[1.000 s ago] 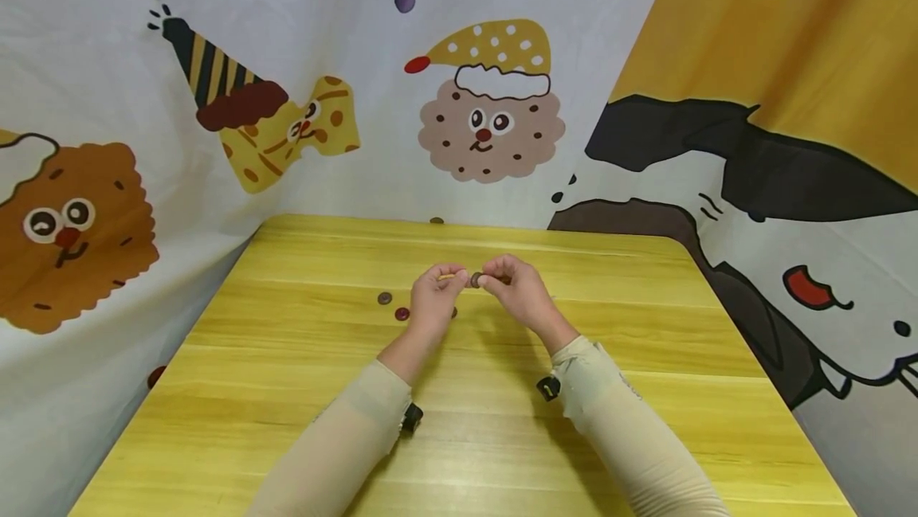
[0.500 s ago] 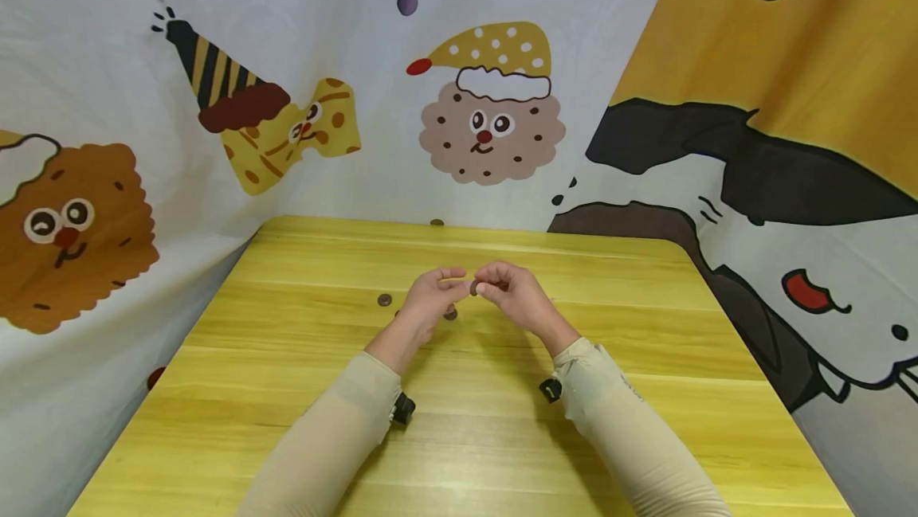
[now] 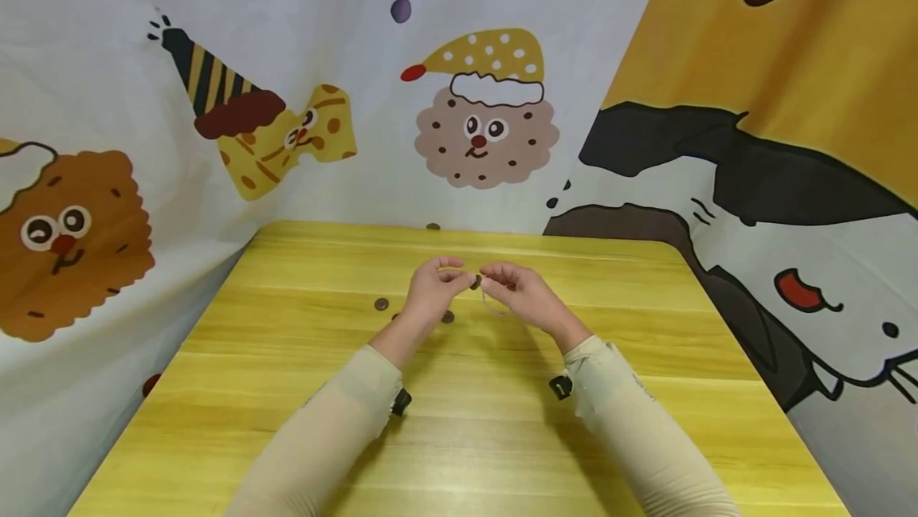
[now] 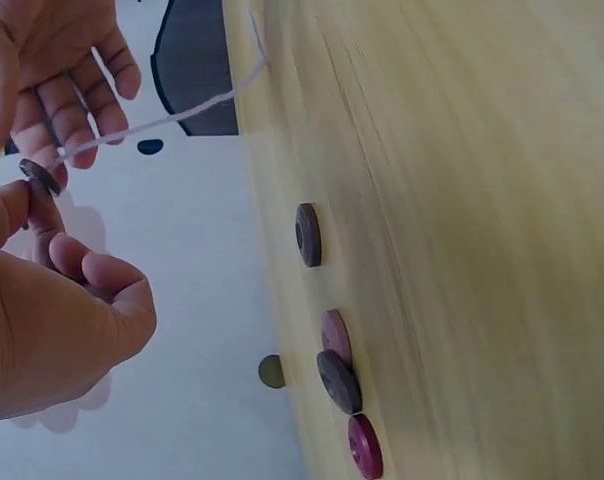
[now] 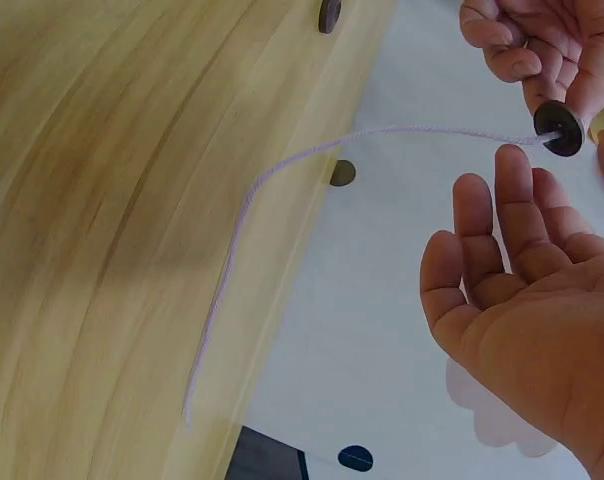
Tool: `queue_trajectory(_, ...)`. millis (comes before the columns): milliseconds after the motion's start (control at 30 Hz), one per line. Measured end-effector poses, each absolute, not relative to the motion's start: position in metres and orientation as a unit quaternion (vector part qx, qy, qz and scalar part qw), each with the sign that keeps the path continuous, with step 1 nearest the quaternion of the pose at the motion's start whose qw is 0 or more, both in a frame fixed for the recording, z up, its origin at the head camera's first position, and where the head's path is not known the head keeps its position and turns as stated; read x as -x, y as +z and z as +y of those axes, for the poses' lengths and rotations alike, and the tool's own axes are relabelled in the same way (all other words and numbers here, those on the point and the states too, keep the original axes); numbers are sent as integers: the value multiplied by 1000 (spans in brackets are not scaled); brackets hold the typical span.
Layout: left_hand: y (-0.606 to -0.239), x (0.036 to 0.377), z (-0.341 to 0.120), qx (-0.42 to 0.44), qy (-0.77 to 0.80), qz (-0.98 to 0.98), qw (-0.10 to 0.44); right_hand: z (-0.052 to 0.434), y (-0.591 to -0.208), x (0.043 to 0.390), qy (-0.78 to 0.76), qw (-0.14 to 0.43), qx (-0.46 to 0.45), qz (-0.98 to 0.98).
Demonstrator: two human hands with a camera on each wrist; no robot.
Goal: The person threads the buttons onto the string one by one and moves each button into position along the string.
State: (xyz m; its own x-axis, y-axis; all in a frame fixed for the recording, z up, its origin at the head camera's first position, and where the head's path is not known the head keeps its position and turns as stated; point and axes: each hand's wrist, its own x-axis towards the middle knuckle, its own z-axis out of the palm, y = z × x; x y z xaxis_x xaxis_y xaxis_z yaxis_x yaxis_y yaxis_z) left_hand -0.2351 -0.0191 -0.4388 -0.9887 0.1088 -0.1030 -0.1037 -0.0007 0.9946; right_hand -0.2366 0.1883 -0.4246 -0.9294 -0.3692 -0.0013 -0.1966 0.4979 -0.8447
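The left hand (image 3: 430, 294) is pinching a dark brown, round, flat button (image 5: 566, 120) above the yellow wood-grain tabletop (image 3: 488, 445); a slack pinch or snagged lilac cord (image 5: 402, 128) could be causing a drop. The button is standing tilted, the cord trailing from its centre. The right hand (image 3: 527, 294) is keeping its fingers loosely extended just beside it, perhaps touching the cord.

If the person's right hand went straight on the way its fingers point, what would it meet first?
The right hand would likely meet the dark button pinched by the left hand. The pale string running from it passes close by and might be brushed first; depth is unclear.
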Motion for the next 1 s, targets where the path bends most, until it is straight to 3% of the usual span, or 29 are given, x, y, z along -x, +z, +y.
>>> queue_trajectory(367, -435, 230, -15, -15, 699, 712, 61, 182, -433, 235, -409, 20, 196, 891)
queue_trajectory(1000, -443, 228, -13, -11, 699, 713, 61, 180, -433, 230, -434, 44, 182, 881)
